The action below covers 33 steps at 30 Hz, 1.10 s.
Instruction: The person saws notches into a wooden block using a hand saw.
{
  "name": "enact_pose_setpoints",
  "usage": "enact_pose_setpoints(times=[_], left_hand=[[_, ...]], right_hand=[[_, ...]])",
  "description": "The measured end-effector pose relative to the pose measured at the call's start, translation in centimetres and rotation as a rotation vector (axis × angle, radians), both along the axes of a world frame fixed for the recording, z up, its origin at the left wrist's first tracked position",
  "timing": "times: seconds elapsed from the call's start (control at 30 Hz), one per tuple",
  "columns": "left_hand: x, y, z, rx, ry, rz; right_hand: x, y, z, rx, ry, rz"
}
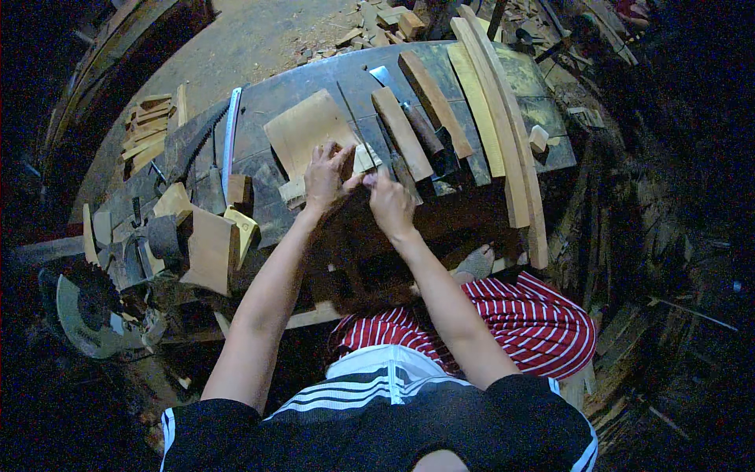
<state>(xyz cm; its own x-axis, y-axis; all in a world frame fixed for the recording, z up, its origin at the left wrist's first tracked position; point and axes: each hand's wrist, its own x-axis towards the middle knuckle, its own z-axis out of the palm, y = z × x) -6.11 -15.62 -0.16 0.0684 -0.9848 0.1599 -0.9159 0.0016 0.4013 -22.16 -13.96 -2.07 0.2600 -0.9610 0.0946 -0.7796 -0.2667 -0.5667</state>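
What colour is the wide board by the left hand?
The board is light tan; head view.

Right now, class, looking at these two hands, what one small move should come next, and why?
I'd probably shift the left hand slightly further left on the wooden board. Its fingers and thumb lie close to the thin dark tool in the right hand's grip, and that tool runs past the board's right side, so more room seems safer.

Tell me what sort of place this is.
Likely a woodworking shop: the workbench carries a wood-handled chisel, a toothed circular saw blade shows near its left end, and wood offcuts litter the floor.
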Motion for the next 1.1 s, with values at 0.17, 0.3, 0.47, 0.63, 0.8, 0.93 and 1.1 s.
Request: enact_pose_setpoints(times=[0.17,0.3,0.47,0.63,0.8,0.93,1.1], left_hand=[[0.3,0.1,-0.5,0.005,0.034,-0.018],[0.4,0.1,-1.2,-0.054,-0.053,-0.026],[0.1,0.1,-1.3,0.017,0.03,0.022],[0.7,0.3,-1.0,0.015,-0.036,-0.048],[0.6,0.1,-1.4,0.012,0.044,-0.048],[0.5,0.3,-1.6,-0.031,0.01,-0.02],[0.8,0.3,-1.6,0.02,0.0,-0.028]], right_hand=[[-0.5,0.8,0.7,0.14,0.042,-0.03],[-1.1,1.2,1.9,0.295,0.157,-0.051],[0.3,-0.6,1.2,0.112,0.034,-0.007],[-0.9,1.1,0.9,0.264,0.071,-0.033],[-0.5,0.6,1.8,0.119,-0.12,0.001],[0.0,0.4,0.9,0.077,0.02,-0.03],[-0.6,1.5,0.0,0.152,0.06,-0.066]])
